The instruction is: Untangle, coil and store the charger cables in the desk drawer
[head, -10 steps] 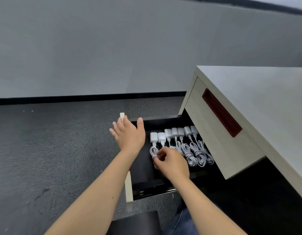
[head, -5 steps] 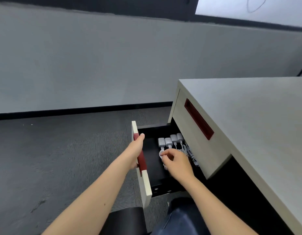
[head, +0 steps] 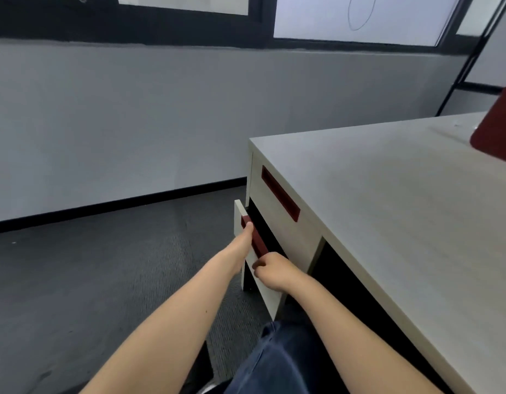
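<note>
Drawer [head: 267, 297] under the table [head: 388, 209], now nearly shut; half a second earlier it stood open, showing the coiled cables, now hidden inside. Left hand [head: 243, 237] presses the front, thumb on the handle [head: 257, 241]; its fingers are hidden, grip unclear. Right hand [head: 270, 270], withdrawn, is curled and empty. Storing appears finished.

My bare left forearm [head: 175, 317] comes in from 7 o'clock and stretches toward 1 o'clock, wrist straight. Bare left hand [head: 244, 239] is seen edge-on, thumb [head: 249, 225] straight, pointing 12 o'clock; fingers hidden. My bare right forearm [head: 345, 317] enters from 5 o'clock toward 11. Bare right hand [head: 271, 270] is back up, fingers curled in a loose fist, near the left hand at its 4 o'clock, not touching.
</note>
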Motion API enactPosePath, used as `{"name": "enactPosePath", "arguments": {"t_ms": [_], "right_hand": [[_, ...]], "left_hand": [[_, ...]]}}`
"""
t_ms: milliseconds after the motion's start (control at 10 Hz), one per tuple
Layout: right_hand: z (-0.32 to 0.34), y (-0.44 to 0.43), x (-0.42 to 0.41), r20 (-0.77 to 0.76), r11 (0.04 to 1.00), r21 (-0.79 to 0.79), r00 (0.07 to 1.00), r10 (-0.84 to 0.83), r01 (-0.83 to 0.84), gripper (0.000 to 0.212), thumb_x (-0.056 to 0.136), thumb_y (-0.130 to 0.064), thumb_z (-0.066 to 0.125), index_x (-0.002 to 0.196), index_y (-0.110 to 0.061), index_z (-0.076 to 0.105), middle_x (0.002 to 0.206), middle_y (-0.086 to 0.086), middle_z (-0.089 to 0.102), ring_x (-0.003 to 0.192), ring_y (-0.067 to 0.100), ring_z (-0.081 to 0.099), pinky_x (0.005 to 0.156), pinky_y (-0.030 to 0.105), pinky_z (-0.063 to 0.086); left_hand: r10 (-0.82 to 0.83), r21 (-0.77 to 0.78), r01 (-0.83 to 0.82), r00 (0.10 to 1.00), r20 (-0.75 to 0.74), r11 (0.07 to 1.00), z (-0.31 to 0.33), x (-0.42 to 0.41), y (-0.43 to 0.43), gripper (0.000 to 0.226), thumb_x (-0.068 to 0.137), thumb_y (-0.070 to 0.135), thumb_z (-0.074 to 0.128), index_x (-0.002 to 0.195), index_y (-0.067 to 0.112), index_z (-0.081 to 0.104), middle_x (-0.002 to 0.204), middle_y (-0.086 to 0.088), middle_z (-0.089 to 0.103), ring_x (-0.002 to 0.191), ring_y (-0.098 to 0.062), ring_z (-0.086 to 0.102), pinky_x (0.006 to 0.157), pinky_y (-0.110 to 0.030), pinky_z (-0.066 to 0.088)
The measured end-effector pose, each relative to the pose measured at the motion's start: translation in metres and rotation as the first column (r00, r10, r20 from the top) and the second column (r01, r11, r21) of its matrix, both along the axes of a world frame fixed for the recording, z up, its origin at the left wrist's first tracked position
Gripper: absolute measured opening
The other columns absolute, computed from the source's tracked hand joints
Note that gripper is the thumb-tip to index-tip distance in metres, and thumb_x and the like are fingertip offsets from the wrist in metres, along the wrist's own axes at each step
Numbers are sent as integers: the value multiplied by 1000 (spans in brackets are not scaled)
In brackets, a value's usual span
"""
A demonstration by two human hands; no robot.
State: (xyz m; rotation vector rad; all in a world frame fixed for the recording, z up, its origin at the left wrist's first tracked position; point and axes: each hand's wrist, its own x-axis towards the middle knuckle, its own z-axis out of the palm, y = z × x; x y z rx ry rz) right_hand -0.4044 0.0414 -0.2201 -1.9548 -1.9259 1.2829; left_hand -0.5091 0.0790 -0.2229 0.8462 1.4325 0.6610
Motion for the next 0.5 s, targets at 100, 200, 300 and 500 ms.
{"name": "enactPosePath", "arguments": {"t_ms": [100, 200, 300, 500], "right_hand": [[-1, -7, 6, 79, 1000, -18, 997, 25, -23, 35, 95, -13, 45, 125, -3, 61, 131, 21, 55, 124, 32, 54, 95, 34, 47], [-6, -11, 15, 140, 999, 27, 990, 31, -35, 47, 100, -12, 42, 146, -3, 41, 163, 13, 17, 149, 29, 21, 116, 35, 26], [-9, -12, 21, 143, 997, 73, 989, 30, -41, 52, 101, -12, 42, 152, -5, 32, 166, 7, 4, 152, 25, 11, 120, 36, 20], [6, -21, 24, -2, 994, 105, 999, -38, 38, 54, 100, -17, 46, 152, -12, 33, 158, 9, 32, 143, 26, 36, 113, 35, 34]], "left_hand": [[0, -9, 0, 1000, -7, 1000, -4, 17, 3, 66, 103, 59, 17, 155, 19, 29, 160, -4, 29, 147, -22, 27, 119, -41, 15], [-19, -29, 18, 1000, -16, 999, -11, 28, 7, 65, 103, 59, 17, 152, 22, 36, 162, -4, 24, 149, -23, 20, 121, -43, 8], [-45, -21, 44, 999, -10, 999, -10, 34, 5, 62, 104, 57, 20, 148, 21, 42, 160, -4, 29, 149, -24, 20, 120, -43, 10], [-11, -6, 11, 998, -59, 1000, 7, 26, -2, 68, 103, 59, 20, 153, 15, 33, 162, -7, 23, 151, -24, 16, 121, -42, 9]]}}
